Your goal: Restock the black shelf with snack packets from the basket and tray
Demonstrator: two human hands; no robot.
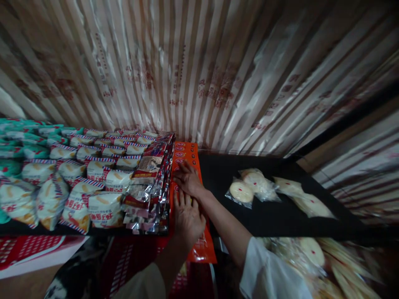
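Note:
Both hands rest on a long orange strip of packaging with round logos, laid from the back of the black shelf to past its front edge. My left hand lies flat on the strip's middle, fingers stretched forward. Just beyond it, my right hand presses on the strip with its fingers apart, its wrist by my left fingertips. Whatever lies under the palms is hidden. Immediately to the left stands a stack of dark red and silver foil snack packets, touching or close to the strip.
White snack bags fill the left side in rows, with green bags behind. Right of the strip lie clear-wrapped round pale discs and flat pale packs. Red baskets and more wrapped food sit below. Printed sheeting hangs behind.

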